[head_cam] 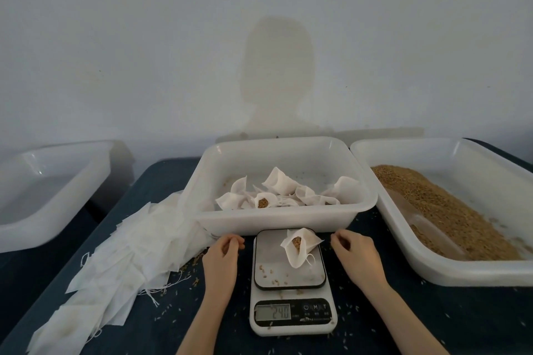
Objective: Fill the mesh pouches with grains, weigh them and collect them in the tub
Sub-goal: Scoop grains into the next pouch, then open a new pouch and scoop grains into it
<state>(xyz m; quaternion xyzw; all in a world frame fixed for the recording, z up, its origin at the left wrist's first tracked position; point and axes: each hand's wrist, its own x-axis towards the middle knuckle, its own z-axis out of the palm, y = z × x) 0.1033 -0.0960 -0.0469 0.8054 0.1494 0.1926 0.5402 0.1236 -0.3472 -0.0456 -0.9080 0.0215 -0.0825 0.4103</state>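
A white mesh pouch (300, 246) holding brown grain lies open-mouthed on the platform of the small kitchen scale (288, 277); the display reads about 24.0. My left hand (223, 251) hovers just left of the scale with loosely curled fingers, holding nothing. My right hand (353, 249) sits just right of the scale, fingers also loosely curled and apart from the pouch. Behind the scale stands the white collecting tub (277, 219) with several filled pouches (282, 192) inside.
A white tub of brown grain (450, 210) with a scoop stands at the right. A long pile of flat unfilled pouches (115, 268) lies at the left on the dark tabletop. Another white tub (49, 181) sits at the far left. Loose grains are scattered around the scale.
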